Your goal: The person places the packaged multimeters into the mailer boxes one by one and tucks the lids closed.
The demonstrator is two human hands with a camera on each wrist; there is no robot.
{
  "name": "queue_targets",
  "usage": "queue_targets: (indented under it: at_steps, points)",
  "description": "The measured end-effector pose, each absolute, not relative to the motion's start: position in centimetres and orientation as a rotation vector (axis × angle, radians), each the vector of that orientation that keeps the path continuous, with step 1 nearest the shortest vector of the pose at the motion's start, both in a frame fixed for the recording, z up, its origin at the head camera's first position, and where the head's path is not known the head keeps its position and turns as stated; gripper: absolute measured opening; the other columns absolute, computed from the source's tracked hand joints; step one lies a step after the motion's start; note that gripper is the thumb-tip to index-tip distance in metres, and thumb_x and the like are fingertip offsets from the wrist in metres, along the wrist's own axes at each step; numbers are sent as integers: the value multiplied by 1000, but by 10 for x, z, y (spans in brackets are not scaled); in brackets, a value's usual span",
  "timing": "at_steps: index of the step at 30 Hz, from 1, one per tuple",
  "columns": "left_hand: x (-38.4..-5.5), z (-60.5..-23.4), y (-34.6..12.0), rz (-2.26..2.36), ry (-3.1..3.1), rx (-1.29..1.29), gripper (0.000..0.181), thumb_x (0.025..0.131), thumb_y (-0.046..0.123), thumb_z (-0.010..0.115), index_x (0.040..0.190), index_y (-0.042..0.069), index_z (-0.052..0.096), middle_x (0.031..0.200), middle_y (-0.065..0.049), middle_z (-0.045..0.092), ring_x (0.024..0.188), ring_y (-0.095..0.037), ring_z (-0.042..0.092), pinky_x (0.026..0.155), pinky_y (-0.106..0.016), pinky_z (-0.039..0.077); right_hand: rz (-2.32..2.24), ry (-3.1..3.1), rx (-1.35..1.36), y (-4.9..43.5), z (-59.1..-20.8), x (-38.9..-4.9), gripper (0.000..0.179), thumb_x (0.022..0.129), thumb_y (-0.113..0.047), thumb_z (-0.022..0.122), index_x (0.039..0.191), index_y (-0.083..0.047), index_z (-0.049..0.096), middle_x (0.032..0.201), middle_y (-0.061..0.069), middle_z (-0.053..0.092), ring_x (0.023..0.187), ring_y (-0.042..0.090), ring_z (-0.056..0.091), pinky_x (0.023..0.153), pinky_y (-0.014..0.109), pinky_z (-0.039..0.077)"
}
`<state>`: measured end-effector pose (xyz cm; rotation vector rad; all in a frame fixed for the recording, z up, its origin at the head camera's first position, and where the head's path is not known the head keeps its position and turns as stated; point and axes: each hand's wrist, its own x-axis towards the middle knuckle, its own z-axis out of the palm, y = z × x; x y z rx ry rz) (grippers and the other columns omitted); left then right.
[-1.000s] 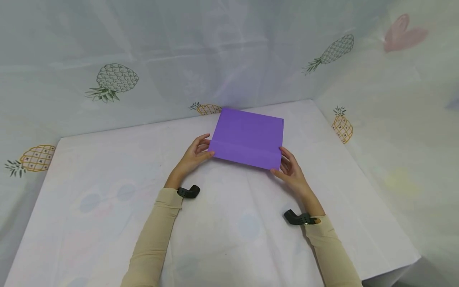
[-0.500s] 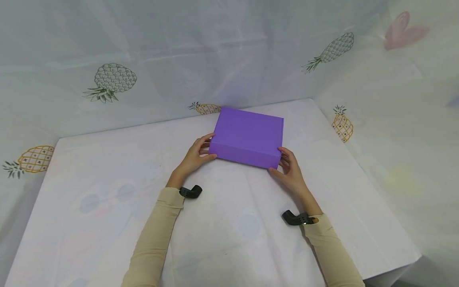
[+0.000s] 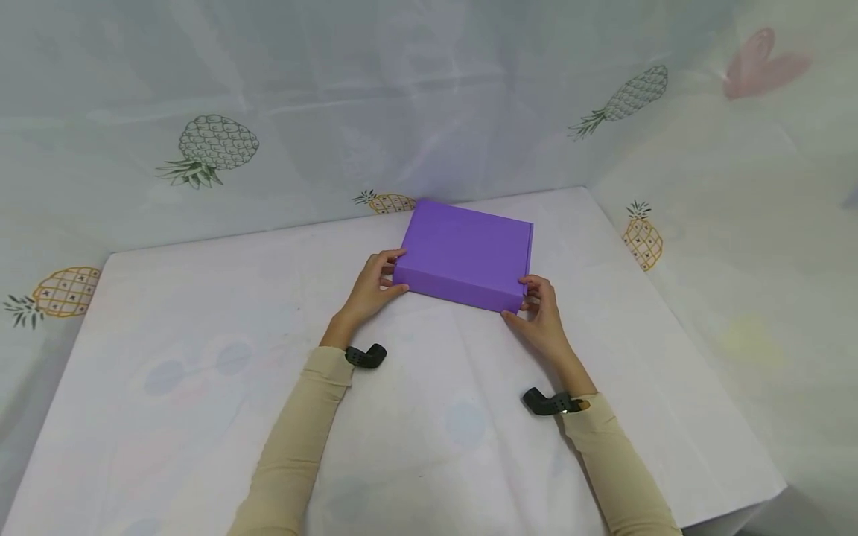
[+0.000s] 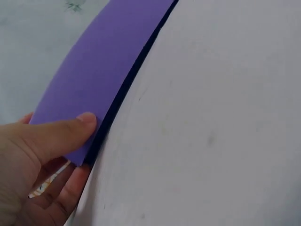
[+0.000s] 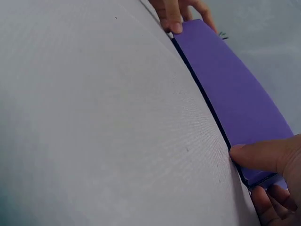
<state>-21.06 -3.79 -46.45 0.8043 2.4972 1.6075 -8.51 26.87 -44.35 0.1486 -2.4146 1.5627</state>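
Observation:
A flat purple cardboard box [image 3: 469,246] sits towards the back of the table, lid down, its front panel [image 4: 89,70] facing me. My left hand [image 3: 372,286] grips the front left corner, thumb on the front panel and fingers around the side. At the front right corner my right hand [image 3: 541,316] holds the box the same way, its thumb [image 5: 256,155] pressing low on the front panel. A narrow dark line runs along the panel's bottom edge in both wrist views. Whatever is inside the box is hidden.
The table [image 3: 201,372] has a white cloth with faint prints. Behind it hangs a pale curtain [image 3: 322,112] with pineapple drawings, close to the box's back edge. The table's front right corner [image 3: 780,484] shows at the right.
The lid's front flap, sloping outward at first, has folded down into an upright front panel. Both hands have moved slightly inward with it and stay at the front corners.

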Motion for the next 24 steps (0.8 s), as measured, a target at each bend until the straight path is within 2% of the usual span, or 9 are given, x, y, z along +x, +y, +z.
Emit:
queue_targets:
  at_steps: [5, 11, 18, 24]
  points:
    - [-208, -464, -35, 1600, 2595, 788, 61, 82, 0, 76, 138, 6, 50, 121, -22, 51, 109, -35, 59, 93, -36, 52, 1580, -2397, 114, 269, -444, -88, 60, 76, 16, 72, 126, 13, 39, 124, 30, 40, 102, 21, 44, 80, 28, 46]
    - [-204, -468, -35, 1624, 2627, 715, 60, 80, 1, 77, 135, 6, 54, 117, -21, 53, 106, -34, 62, 93, -33, 52, 1633, -2382, 36, 266, -443, -87, 58, 74, 18, 72, 123, 11, 41, 118, 23, 41, 94, 23, 44, 74, 27, 45]
    - [-199, -469, -33, 1598, 2693, 683, 57, 81, 3, 78, 133, 8, 55, 116, -19, 54, 104, -32, 62, 91, -37, 52, 1605, -2349, -32, 259, -440, -84, 56, 72, 20, 72, 120, 11, 44, 113, 21, 43, 92, 23, 45, 71, 23, 45]
    - [-199, -471, -32, 1536, 2736, 683, 57, 83, 5, 77, 135, 10, 53, 117, -19, 52, 106, -33, 62, 88, -42, 49, 1585, -2359, -24, 261, -444, -86, 57, 73, 19, 73, 121, 11, 44, 115, 21, 43, 92, 22, 45, 72, 25, 46]
